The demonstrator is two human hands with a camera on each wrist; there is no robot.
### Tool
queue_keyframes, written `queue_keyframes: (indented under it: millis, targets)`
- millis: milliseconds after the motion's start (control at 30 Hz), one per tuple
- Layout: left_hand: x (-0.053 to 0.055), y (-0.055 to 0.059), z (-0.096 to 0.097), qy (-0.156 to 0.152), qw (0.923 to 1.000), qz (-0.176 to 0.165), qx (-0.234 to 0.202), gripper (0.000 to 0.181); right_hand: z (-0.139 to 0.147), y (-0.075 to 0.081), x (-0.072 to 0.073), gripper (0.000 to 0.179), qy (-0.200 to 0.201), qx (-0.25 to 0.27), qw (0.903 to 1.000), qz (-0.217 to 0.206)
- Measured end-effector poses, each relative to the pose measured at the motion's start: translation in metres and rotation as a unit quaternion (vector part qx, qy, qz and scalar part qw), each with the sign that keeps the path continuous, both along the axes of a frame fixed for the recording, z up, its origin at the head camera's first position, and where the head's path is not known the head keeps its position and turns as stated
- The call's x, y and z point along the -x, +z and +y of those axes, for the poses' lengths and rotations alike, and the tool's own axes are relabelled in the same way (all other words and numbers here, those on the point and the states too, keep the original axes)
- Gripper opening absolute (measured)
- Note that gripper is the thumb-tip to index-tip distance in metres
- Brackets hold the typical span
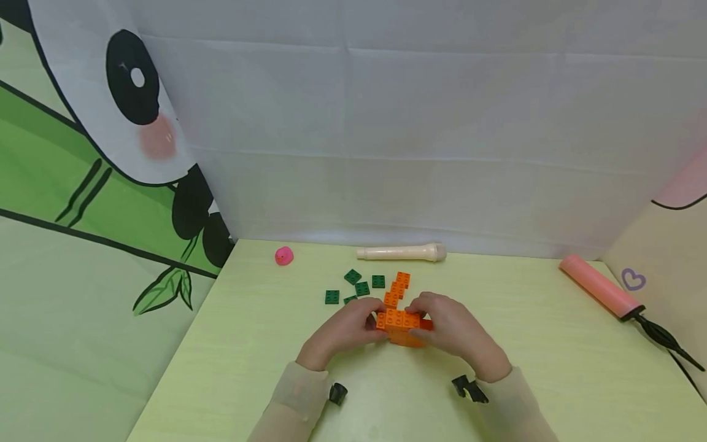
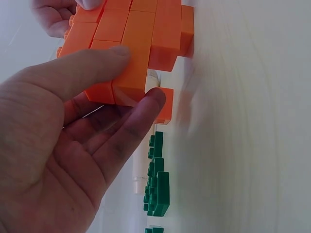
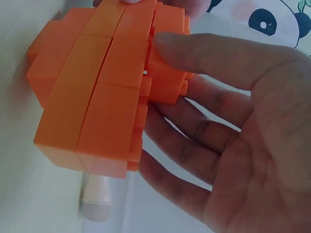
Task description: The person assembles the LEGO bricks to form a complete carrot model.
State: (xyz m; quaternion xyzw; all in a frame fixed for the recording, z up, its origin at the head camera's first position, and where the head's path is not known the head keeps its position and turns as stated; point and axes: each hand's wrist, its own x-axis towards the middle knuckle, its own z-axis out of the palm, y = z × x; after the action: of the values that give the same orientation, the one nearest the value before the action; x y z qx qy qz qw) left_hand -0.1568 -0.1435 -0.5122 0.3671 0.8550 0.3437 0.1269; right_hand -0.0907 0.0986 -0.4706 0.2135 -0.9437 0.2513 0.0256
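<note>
A block of joined orange toy bricks point(image 1: 402, 320), stacked in stepped layers, is between my two hands in the head view. My left hand point(image 1: 353, 322) grips its left end, thumb on the near face and fingers behind, as the left wrist view shows. On the other side my right hand point(image 3: 228, 116) pinches a brick on the studded top point(image 3: 167, 53) between thumb and fingers. Just beyond the block lie loose orange bricks point(image 1: 397, 290) in a slanting row. Several small green bricks point(image 1: 361, 288) are scattered to their left.
Along the back of the pale table point(image 1: 248, 319) lies a cream toy microphone point(image 1: 401, 252), with a pink ball-like piece point(image 1: 284, 255) to its left. A pink cylinder with a black handle point(image 1: 602, 287) lies at the right edge. A white cloth point(image 1: 386, 123) hangs behind.
</note>
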Motion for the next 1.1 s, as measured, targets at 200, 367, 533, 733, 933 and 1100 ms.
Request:
queue_keyframes:
  millis: [200,367,533,733,933,1100]
  targets:
    - [-0.001,0.001,0.001,0.003,1.0000,0.000,0.005,0.034,-0.006,0.000,-0.002,0.025,-0.029,-0.018,0.9993,0.017]
    - [-0.001,0.001,0.002,0.006,0.9999,-0.001,0.009,0.033,-0.010,0.000,-0.003,0.026,-0.052,-0.026,0.9981,0.020]
    - [0.000,0.001,0.003,0.008,0.9999,-0.002,0.013,0.033,-0.015,0.002,-0.004,0.027,-0.079,-0.029,0.9964,0.010]
    - [0.000,0.000,0.003,0.005,0.9999,0.002,0.011,0.033,-0.018,0.002,-0.005,0.027,-0.099,-0.028,0.9947,0.004]
    - [0.000,-0.001,0.004,0.003,0.9999,0.001,0.010,0.033,-0.017,0.001,-0.003,0.027,-0.103,-0.018,0.9944,-0.008]
    - [0.000,-0.001,0.004,0.005,0.9999,0.001,0.012,0.032,-0.015,0.001,-0.002,0.027,-0.099,0.000,0.9948,-0.023]
